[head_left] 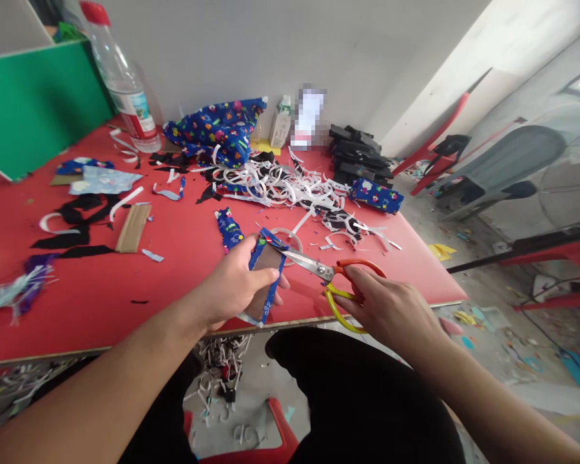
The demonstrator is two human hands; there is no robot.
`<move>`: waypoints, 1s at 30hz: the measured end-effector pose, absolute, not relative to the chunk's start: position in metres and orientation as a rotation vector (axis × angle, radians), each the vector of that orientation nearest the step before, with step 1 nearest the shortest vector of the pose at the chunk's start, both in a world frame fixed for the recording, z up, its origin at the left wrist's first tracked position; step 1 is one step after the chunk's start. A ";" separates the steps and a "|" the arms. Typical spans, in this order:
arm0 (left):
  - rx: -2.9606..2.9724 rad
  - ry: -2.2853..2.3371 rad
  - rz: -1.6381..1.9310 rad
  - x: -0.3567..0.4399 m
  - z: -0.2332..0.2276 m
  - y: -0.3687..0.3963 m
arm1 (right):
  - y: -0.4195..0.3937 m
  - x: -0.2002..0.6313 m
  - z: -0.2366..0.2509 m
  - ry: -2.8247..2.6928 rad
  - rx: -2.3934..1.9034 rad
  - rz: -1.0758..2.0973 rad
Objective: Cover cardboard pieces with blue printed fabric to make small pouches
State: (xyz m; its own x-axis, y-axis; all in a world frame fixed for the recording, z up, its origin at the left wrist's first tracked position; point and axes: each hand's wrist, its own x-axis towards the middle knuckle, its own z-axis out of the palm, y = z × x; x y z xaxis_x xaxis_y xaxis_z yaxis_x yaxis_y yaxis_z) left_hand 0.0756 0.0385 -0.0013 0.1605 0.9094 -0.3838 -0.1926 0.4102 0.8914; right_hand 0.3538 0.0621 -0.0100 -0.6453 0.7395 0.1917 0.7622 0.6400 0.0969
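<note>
My left hand (241, 280) grips a small flat piece of brown cardboard edged with blue patterned fabric (265, 278), its thumb lying across the brown face. In my right hand (391, 306) are scissors (314, 265) with one orange and one yellow handle loop. Their blades point left and meet the top corner of the fabric-edged piece. A roll of clear tape (290, 241) lies just behind that corner, partly hidden. Beside my left hand, a blue patterned fabric strip (228, 229) rests on the red table (183, 290).
White curled strips (290, 183) heap up at the table's middle. Behind them are bunched blue patterned fabric (217, 129), a small carton (281, 122) and a phone (309, 116). A plastic bottle (130, 103) stands back left; stacked black pieces (360, 154) lie back right.
</note>
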 end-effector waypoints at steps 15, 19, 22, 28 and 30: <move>0.851 1.065 0.906 0.081 0.000 0.033 | 0.054 0.346 -0.018 -2.649 -1.407 -0.191; 0.855 1.064 0.915 0.083 -0.003 0.033 | 0.053 0.343 -0.020 -2.645 -1.497 -0.151; 0.873 1.070 0.924 0.083 -0.005 0.033 | 0.051 0.343 -0.021 -2.642 -1.482 -0.187; 0.838 1.095 0.966 0.085 -0.001 0.032 | 0.044 0.339 -0.018 -2.608 -1.358 -0.414; 0.814 1.111 0.962 0.086 0.001 0.032 | 0.042 0.338 -0.018 -2.602 -1.345 -0.441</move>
